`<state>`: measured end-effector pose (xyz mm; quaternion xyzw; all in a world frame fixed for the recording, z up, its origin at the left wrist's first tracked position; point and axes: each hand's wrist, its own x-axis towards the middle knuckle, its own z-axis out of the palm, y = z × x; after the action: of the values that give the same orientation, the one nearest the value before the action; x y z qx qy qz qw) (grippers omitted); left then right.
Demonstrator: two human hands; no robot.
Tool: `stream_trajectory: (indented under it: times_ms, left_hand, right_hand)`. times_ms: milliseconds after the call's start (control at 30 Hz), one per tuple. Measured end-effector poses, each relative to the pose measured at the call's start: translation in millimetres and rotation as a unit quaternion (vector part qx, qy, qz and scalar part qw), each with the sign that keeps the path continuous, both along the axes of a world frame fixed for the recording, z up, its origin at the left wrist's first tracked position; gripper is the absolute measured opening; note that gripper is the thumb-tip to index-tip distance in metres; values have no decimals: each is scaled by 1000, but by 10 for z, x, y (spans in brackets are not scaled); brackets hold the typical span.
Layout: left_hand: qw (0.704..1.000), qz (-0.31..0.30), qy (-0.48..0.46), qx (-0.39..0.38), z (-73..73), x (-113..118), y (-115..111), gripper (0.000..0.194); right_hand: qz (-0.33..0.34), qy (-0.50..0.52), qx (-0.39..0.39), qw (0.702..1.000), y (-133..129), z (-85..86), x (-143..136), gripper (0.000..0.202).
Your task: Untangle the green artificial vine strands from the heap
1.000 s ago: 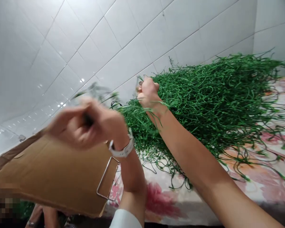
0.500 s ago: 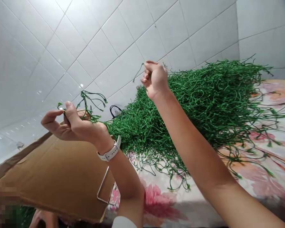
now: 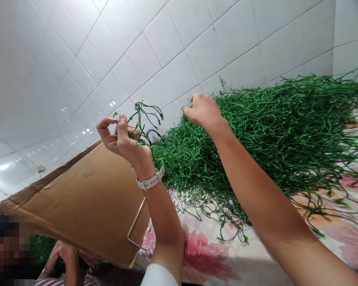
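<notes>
My left hand (image 3: 127, 139), a white watch strap (image 3: 150, 181) on its wrist, is raised at centre-left. Its thumb and forefinger pinch thin green plastic strands (image 3: 141, 113) with small bud-like tips, and several loose ends hang over the fingers. At the upper left edge of a large heap of the same green strands (image 3: 250, 131) is my right hand (image 3: 204, 111), back toward me. Its thumb and forefinger are apart and I see no strand between them; the other fingers are mostly hidden.
The heap lies on a floral cloth (image 3: 203, 254) against a white tiled wall (image 3: 173, 35). A cardboard sheet (image 3: 86, 198) leans at left beside a bent metal wire stand (image 3: 134, 224). Behind it, at lower left, are another person's hands (image 3: 64, 254) by more green strands.
My right hand has turned over and moved down to the heap's edge; the single strand it pinched no longer shows. My left hand still holds its strands, and the view has shifted left.
</notes>
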<state>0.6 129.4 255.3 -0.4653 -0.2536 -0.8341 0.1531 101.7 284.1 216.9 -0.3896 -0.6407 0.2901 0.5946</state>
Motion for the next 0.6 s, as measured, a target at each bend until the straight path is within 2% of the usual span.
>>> stream_trajectory:
  times_ms: [200, 267, 333, 367, 433, 533, 600]
  left_hand:
    - [999, 28, 44, -8, -30, 55, -15, 22]
    - [998, 27, 50, -3, -39, 78, -14, 23]
    - [998, 26, 54, -1, -47, 94, -2, 23]
    - [998, 29, 56, -1, -50, 99, 7, 24]
    - [997, 40, 65, -6, -57, 103, 29, 24]
    - [996, 49, 69, -18, -67, 106, 64, 25]
    - [996, 48, 67, -28, -72, 113, 89, 24]
  right_hand:
    - [-6, 12, 28, 1000, 2, 16, 27, 47]
    - [-19, 25, 35, 999, -28, 48, 65, 49]
    - [-2, 49, 40, 998, -101, 107, 129, 50]
    - [30, 73, 45, 996, -157, 145, 169, 50]
    - [141, 126, 58, 980, -297, 226, 257, 51]
    - [318, 156, 89, 931, -535, 327, 362, 52]
    - [387, 149, 93, 905, -663, 363, 395, 49]
